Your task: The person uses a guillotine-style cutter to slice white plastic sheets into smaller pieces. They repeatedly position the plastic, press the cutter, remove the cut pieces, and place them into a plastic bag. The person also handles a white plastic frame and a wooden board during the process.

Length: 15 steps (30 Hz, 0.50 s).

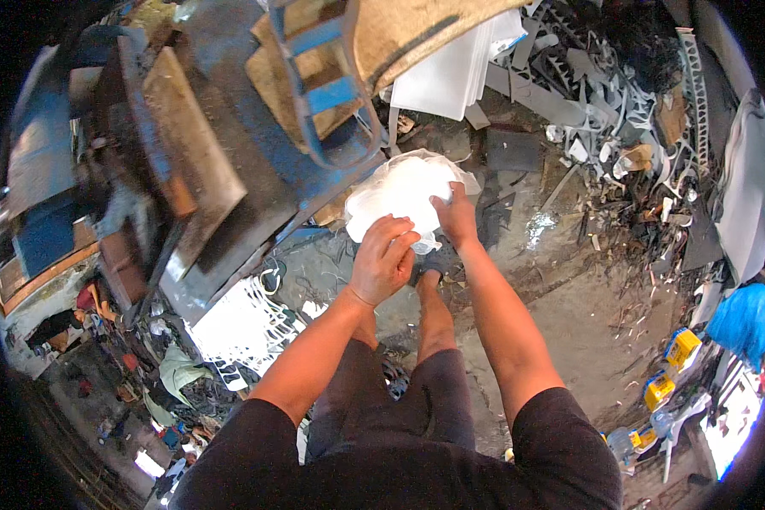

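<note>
In front of me, both my hands are on a bright white bundle [404, 191] with uneven, thin, translucent edges. Glare washes out its surface, so I cannot make out what kind of thing it is. My left hand [384, 259] is at its near left edge, fingers bent and pressed together. On the right edge, my right hand [457, 217] grips with the thumb on top, while the other fingers are partly hidden behind the bundle. Beyond it is a blue metal frame [330, 93] on a worn blue machine.
A stack of white sheets [442, 72] lies by a wooden board [425, 34] at the far side. White cut-out scraps [603, 110] are heaped at the far right, and a white cut-out sheet [242, 327] lies left. A blue bag [742, 323] and yellow boxes [682, 348] stand right.
</note>
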Each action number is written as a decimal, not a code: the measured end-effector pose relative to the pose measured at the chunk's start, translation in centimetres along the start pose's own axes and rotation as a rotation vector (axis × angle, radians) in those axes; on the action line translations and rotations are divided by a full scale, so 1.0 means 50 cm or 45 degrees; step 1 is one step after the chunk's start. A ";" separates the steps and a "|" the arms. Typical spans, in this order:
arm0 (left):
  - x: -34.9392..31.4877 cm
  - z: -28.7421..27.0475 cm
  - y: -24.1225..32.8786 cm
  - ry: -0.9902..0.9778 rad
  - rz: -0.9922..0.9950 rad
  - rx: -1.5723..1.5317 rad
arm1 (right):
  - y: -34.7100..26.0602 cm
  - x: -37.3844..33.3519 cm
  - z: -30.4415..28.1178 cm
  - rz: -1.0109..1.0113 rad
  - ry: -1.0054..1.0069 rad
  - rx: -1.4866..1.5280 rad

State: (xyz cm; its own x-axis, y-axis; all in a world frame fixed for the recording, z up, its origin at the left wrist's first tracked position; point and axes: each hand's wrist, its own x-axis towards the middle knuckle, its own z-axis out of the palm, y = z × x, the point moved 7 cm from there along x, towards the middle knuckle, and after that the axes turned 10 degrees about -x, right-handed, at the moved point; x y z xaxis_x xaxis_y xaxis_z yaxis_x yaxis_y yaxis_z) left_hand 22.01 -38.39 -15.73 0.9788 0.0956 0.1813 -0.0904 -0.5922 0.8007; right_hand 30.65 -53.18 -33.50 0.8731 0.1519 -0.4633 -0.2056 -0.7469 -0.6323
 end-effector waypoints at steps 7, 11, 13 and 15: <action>-0.066 0.203 -0.301 -0.779 -0.469 0.592 | 0.073 0.023 0.059 0.200 0.263 0.396; -0.063 0.251 -0.393 -0.687 -0.614 0.218 | 0.277 -0.033 0.195 0.486 0.305 0.665; -0.050 0.276 -0.402 -0.701 -0.595 0.293 | 0.324 -0.047 0.256 0.526 -0.047 0.760; -0.050 0.297 -0.404 -0.755 -0.569 0.424 | 0.331 -0.073 0.269 0.537 -0.542 0.747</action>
State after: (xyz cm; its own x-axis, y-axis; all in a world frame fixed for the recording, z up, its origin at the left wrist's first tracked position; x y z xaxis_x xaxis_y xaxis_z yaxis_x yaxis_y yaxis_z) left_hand 24.14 -38.53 -40.80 0.8523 -0.0051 -0.5230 0.3002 -0.8142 0.4970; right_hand 18.09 -57.40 -50.64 0.4540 0.2543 -0.8539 -0.7772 -0.3557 -0.5191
